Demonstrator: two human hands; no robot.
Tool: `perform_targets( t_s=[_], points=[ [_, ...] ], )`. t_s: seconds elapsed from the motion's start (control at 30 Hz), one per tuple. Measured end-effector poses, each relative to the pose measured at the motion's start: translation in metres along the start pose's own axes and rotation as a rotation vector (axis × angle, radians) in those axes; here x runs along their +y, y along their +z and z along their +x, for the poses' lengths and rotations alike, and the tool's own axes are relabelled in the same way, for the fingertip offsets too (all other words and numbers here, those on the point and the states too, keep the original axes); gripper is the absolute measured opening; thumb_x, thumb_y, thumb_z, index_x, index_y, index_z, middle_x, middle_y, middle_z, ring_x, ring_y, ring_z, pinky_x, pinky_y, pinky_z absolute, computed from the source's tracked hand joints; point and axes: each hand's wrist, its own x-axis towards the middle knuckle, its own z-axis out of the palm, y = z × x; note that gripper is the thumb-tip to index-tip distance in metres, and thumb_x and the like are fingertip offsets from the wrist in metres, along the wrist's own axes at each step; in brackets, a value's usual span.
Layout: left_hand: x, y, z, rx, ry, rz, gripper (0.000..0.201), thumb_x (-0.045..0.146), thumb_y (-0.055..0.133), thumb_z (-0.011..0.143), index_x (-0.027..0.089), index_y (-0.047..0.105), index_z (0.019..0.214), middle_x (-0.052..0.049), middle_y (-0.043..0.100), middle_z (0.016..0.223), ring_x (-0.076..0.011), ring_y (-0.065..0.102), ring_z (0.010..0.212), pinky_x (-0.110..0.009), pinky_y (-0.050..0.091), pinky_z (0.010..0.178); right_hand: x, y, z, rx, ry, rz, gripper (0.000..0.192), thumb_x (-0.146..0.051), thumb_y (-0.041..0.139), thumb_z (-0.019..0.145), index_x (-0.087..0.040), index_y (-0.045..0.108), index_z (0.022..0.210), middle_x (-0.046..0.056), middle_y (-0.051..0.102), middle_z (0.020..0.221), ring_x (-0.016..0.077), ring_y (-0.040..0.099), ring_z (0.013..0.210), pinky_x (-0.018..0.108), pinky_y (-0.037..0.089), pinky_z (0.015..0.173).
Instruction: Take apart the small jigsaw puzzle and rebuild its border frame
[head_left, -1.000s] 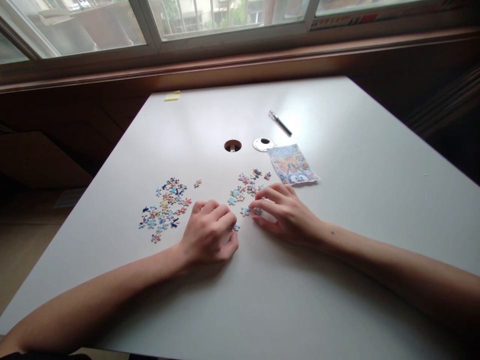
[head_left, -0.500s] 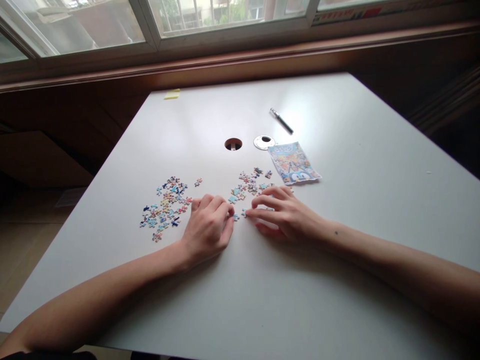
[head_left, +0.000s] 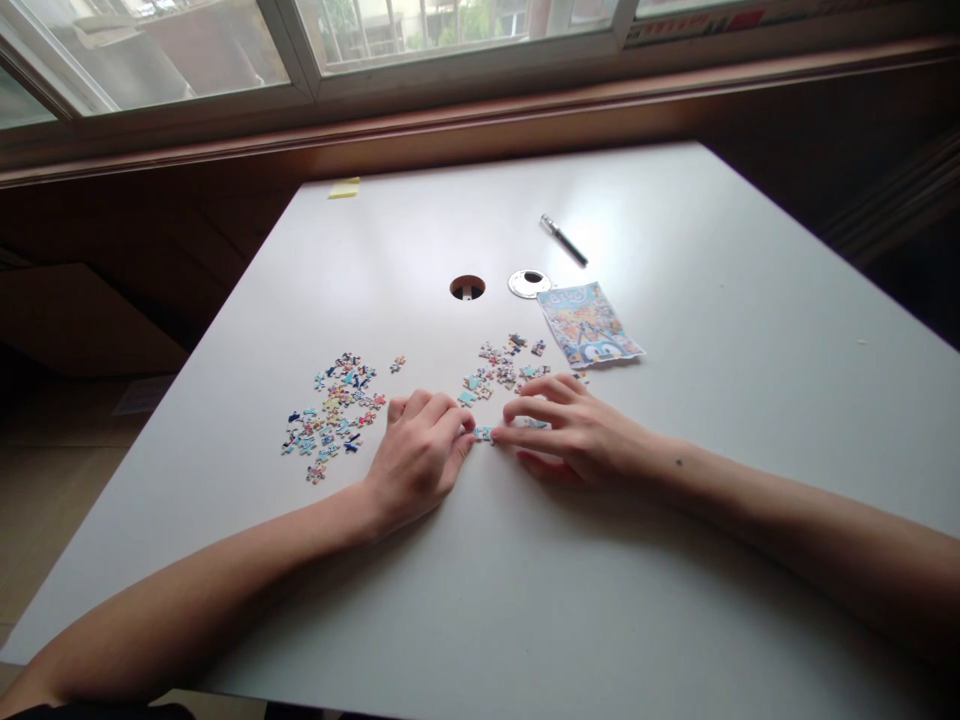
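Note:
Small light-blue jigsaw puzzle pieces (head_left: 484,434) lie side by side on the white table between my fingertips; whether they interlock I cannot tell. My left hand (head_left: 420,445) is curled, with thumb and forefinger pinched at their left end. From the other side, my right hand (head_left: 566,430) touches the right end with a fingertip, its fingers spread apart. Beyond my hands lies a loose group of puzzle pieces (head_left: 504,374), partly hidden by my right hand. A larger scatter of mixed pieces (head_left: 330,431) spreads left of my left hand.
A printed picture sheet (head_left: 591,325) lies beyond my right hand. Behind it are a black pen (head_left: 564,240), a round metal cover (head_left: 529,284) and a round hole (head_left: 467,288) in the table (head_left: 525,600). A yellow sticky note (head_left: 344,188) is at the far left edge.
The two light-blue pieces, apart before, now meet between my fingertips. My left hand has shifted slightly right, and the gap between my hands has narrowed.

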Motion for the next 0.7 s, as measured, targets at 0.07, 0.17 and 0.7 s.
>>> perform_targets(
  t_s=[0.07, 0.17, 0.7],
  points=[
    [0.0003, -0.0001, 0.0002, 0.000, 0.005, 0.003, 0.009, 0.023, 0.055, 0.097, 0.020, 0.063, 0.099, -0.005, 0.065, 0.100, -0.0229, 0.051, 0.096, -0.042, 0.031, 0.086, 0.0000, -0.0005, 0.0002, -0.003, -0.004, 0.001, 0.030, -0.020, 0.060, 0.091, -0.027, 0.063, 0.121, 0.005, 0.066, 0.108, 0.0218, 0.052, 0.103, 0.037, 0.039, 0.085],
    [0.0013, -0.0003, 0.0007, 0.012, 0.017, 0.016, 0.010, 0.024, 0.054, 0.098, 0.020, 0.063, 0.098, -0.006, 0.066, 0.098, -0.0230, 0.052, 0.095, -0.042, 0.031, 0.086, -0.0004, -0.0016, 0.0010, 0.001, -0.006, 0.002, 0.033, -0.020, 0.060, 0.092, -0.027, 0.062, 0.123, 0.006, 0.066, 0.107, 0.0211, 0.053, 0.101, 0.036, 0.039, 0.084],
    [-0.0001, 0.0002, -0.0005, 0.114, 0.135, 0.028, 0.013, 0.020, 0.058, 0.096, 0.025, 0.070, 0.094, 0.000, 0.069, 0.086, -0.0185, 0.056, 0.088, -0.040, 0.030, 0.084, 0.0007, -0.0027, 0.0016, -0.036, -0.012, -0.014, 0.031, -0.017, 0.056, 0.093, -0.026, 0.061, 0.122, 0.006, 0.066, 0.108, 0.0217, 0.053, 0.103, 0.037, 0.039, 0.085]
  ],
)
